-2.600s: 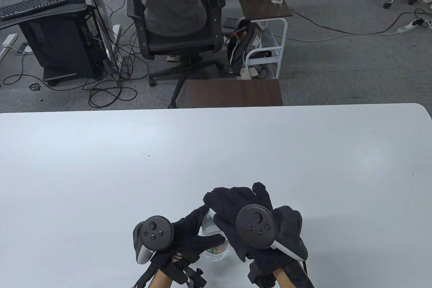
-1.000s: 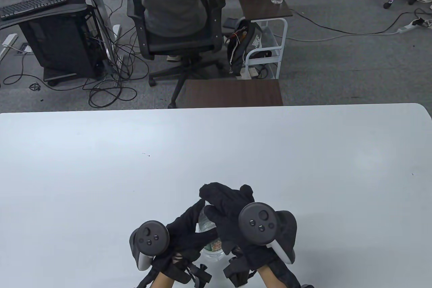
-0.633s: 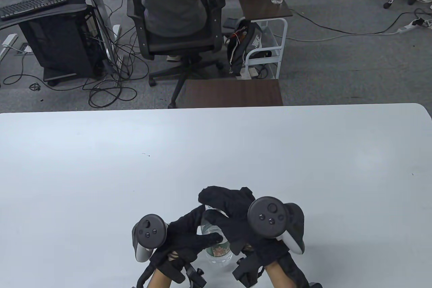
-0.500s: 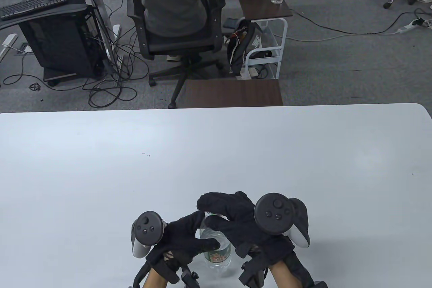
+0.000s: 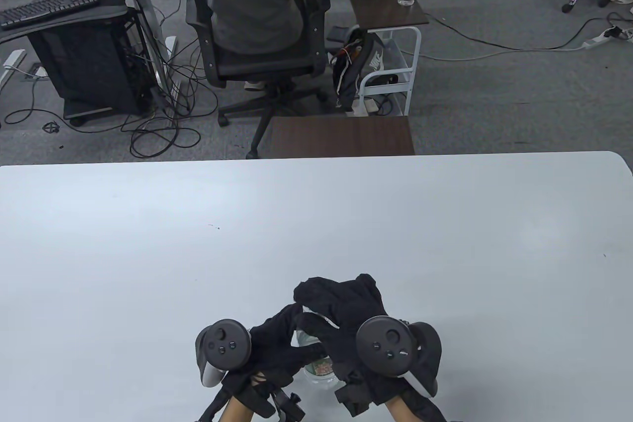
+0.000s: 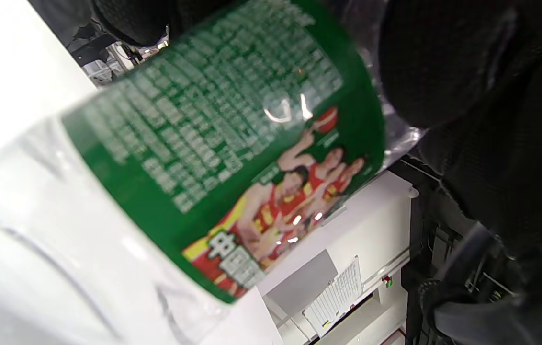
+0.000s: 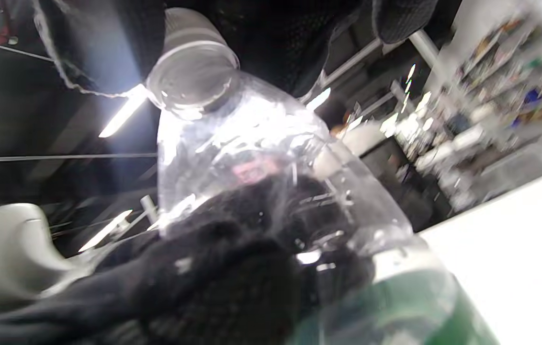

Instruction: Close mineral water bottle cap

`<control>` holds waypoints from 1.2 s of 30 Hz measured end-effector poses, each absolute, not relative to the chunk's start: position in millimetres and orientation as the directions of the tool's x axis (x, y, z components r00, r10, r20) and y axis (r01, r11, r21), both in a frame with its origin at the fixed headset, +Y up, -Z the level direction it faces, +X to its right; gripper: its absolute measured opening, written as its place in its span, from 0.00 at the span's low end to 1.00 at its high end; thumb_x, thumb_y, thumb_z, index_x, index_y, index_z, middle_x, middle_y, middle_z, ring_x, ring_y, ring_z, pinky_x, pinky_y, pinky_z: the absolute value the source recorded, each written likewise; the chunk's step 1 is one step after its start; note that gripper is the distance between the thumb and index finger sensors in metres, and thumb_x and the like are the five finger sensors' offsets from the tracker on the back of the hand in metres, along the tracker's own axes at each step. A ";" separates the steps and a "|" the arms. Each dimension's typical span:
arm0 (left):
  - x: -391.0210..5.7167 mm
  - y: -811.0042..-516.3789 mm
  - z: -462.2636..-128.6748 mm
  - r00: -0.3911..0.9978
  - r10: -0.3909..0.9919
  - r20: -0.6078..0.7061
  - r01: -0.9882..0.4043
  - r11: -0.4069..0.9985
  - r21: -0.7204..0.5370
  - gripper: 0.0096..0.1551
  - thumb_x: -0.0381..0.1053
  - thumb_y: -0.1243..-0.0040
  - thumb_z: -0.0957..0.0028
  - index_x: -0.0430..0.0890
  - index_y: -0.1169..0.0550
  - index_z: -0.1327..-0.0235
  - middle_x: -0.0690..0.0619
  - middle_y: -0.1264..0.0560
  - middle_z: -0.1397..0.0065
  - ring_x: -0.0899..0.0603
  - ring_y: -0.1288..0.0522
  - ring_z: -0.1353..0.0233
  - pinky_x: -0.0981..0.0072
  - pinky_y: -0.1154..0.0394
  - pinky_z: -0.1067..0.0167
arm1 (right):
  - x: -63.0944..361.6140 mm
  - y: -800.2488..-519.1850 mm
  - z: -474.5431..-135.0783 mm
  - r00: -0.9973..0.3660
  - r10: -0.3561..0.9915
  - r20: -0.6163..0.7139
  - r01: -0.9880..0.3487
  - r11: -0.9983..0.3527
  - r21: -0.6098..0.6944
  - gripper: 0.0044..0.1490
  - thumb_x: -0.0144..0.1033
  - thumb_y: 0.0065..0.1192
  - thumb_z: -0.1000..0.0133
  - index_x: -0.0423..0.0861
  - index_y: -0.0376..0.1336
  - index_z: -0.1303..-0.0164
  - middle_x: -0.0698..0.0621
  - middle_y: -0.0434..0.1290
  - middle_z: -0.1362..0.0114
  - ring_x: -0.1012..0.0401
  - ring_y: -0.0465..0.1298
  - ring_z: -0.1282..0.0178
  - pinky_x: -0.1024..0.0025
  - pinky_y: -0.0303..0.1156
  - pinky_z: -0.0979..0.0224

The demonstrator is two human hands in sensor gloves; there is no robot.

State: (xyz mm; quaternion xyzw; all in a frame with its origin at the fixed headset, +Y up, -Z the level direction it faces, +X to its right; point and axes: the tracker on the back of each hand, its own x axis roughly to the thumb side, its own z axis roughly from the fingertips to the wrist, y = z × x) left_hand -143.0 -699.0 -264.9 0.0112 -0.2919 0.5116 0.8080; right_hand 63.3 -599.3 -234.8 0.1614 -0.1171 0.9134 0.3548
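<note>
We hold one bottle [image 5: 319, 365] upright at the table's [image 5: 148, 254] near edge, between our two hands: the left hand [image 5: 277, 348] grips its body, the right hand [image 5: 346, 313] sits directly above, fingers closed around the single cap [image 7: 189, 72], in line with the bottle's vertical axis

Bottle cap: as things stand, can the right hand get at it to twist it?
Probably yes. The right hand already arches over the bottle top, fingers around the cap, while the left hand grips the body below, clear of the neck.
</note>
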 end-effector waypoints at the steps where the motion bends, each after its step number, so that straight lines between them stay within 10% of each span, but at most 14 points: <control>1: -142.2 -699.6 -265.7 0.271 0.827 0.492 -0.820 0.467 -0.332 0.47 0.56 0.26 0.50 0.42 0.34 0.21 0.38 0.30 0.26 0.30 0.24 0.31 0.33 0.35 0.30 | 65.7 -599.1 -235.6 -0.656 0.641 0.398 -0.714 -0.699 -0.050 0.30 0.62 0.67 0.50 0.74 0.67 0.36 0.68 0.74 0.24 0.65 0.75 0.29 0.43 0.55 0.14; 8: -135.9 -701.5 -265.1 0.200 0.840 0.504 -0.784 0.446 -0.432 0.46 0.56 0.26 0.50 0.42 0.33 0.21 0.38 0.30 0.26 0.30 0.25 0.30 0.34 0.35 0.29 | 68.3 -599.4 -244.4 -0.524 0.716 0.461 -0.674 -0.680 0.290 0.32 0.54 0.65 0.44 0.67 0.63 0.27 0.61 0.69 0.19 0.59 0.68 0.18 0.38 0.51 0.13; 19: -133.3 -697.2 -255.2 0.323 0.838 0.439 -0.870 0.446 -0.209 0.46 0.54 0.28 0.52 0.40 0.33 0.22 0.36 0.29 0.28 0.30 0.24 0.31 0.31 0.36 0.31 | 55.3 -606.2 -230.9 -0.678 0.631 0.378 -0.712 -0.691 -0.122 0.29 0.56 0.61 0.46 0.70 0.65 0.32 0.62 0.74 0.23 0.62 0.72 0.25 0.40 0.43 0.13; 28: -133.5 -698.1 -254.0 0.384 0.810 0.443 -0.862 0.486 -0.143 0.47 0.56 0.28 0.51 0.40 0.34 0.21 0.36 0.30 0.27 0.29 0.24 0.32 0.30 0.35 0.33 | 58.3 -614.7 -230.1 -0.696 0.598 0.397 -0.700 -0.687 -0.194 0.29 0.59 0.60 0.45 0.72 0.63 0.31 0.64 0.71 0.20 0.64 0.70 0.20 0.40 0.47 0.13; 36: -140.9 -703.5 -259.4 0.442 0.777 0.448 -0.847 0.527 -0.077 0.47 0.56 0.28 0.50 0.41 0.35 0.21 0.36 0.31 0.26 0.28 0.25 0.31 0.30 0.35 0.33 | 70.2 -637.4 -232.1 -0.725 0.534 0.435 -0.672 -0.686 -0.279 0.51 0.76 0.52 0.50 0.63 0.52 0.17 0.56 0.59 0.11 0.54 0.58 0.09 0.36 0.47 0.15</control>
